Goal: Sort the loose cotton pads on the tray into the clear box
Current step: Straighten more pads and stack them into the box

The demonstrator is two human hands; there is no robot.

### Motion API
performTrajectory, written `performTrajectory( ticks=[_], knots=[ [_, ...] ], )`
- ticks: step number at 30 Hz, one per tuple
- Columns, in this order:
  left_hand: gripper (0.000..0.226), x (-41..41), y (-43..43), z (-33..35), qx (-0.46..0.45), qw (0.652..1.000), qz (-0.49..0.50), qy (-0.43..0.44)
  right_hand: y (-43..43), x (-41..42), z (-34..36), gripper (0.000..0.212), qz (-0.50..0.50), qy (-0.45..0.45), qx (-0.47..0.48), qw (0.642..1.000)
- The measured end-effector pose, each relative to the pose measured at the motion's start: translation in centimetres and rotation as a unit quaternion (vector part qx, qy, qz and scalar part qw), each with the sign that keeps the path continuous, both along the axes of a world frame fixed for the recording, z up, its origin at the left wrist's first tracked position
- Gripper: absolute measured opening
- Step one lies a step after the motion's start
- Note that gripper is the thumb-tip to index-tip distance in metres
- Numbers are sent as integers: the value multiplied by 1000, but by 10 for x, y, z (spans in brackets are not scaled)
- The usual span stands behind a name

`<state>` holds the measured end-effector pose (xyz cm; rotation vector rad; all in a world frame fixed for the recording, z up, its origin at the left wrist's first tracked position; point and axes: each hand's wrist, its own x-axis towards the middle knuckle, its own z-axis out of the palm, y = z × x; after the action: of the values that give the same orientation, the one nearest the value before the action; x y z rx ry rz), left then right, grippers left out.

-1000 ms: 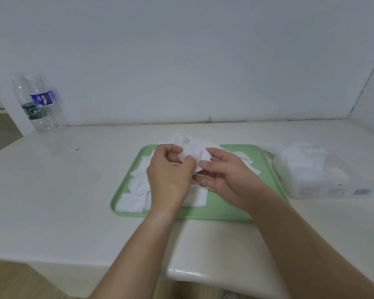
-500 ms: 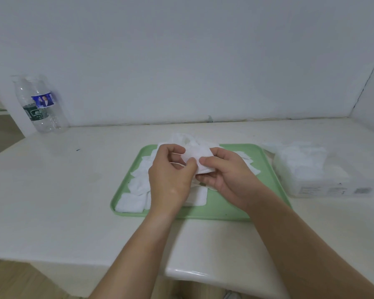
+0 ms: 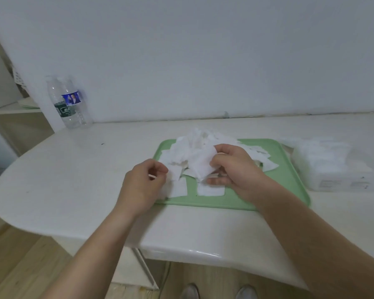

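A heap of white cotton pads (image 3: 194, 143) lies on the green tray (image 3: 287, 175) in the middle of the white table. My right hand (image 3: 235, 169) grips a small stack of pads (image 3: 201, 162) just above the heap, thumb on top and fingers beneath. My left hand (image 3: 142, 186) is at the tray's left edge with its fingers curled. A sliver of white shows between its thumb and fingers, next to the flat pads there. The clear box (image 3: 333, 169), with pads inside, stands just right of the tray.
A plastic water bottle (image 3: 67, 104) stands at the back left against the wall. The table's rounded edge (image 3: 19, 212) drops to a wooden floor on the left. My feet (image 3: 218, 292) show below the front edge.
My left hand has let go of the stack and moved left and down to the tray's left edge. My right hand keeps the stack. The camera view has shifted left.
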<state>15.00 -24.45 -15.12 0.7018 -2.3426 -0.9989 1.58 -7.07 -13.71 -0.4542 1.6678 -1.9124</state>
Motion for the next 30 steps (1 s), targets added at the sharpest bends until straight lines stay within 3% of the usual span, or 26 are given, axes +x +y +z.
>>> performTrajectory(
  ticks=[4, 7, 9, 13, 18, 21, 23, 25, 27, 30],
  knots=[
    [19, 11, -16, -4, -84, 992, -38, -80, -9, 3, 10, 17, 11, -90, -1, 996],
    [10, 5, -9, -2, -155, 978, -81, -112, -14, 2, 19, 16, 4, -133, -17, 991],
    [12, -3, -3, 3, -184, 968, -111, -132, -18, -2, 24, 15, 6, -121, -21, 992],
    [38, -15, -1, 10, -215, 940, -144, -222, -25, -12, 27, 8, 9, -80, -25, 996],
    [17, -13, -1, 7, -304, 921, -135, -203, -35, -19, 28, 6, 50, -40, -23, 998],
    [17, -12, -1, 0, -334, 917, -129, -174, -40, -22, 28, 5, 66, -28, -29, 997],
    [11, -13, -1, 1, -239, 960, -106, -98, -42, -23, 27, 6, 83, -10, -27, 996],
    [9, -15, -3, 4, -83, 994, -62, 45, -41, -24, 27, 6, 97, 9, -26, 995],
    [7, -17, -6, 12, 45, 989, -5, 143, -40, -27, 27, 7, 107, 33, -24, 993],
    [12, -20, -1, 24, 233, 953, 11, 192, -34, -31, 29, 8, 104, 77, -12, 991]
  ],
)
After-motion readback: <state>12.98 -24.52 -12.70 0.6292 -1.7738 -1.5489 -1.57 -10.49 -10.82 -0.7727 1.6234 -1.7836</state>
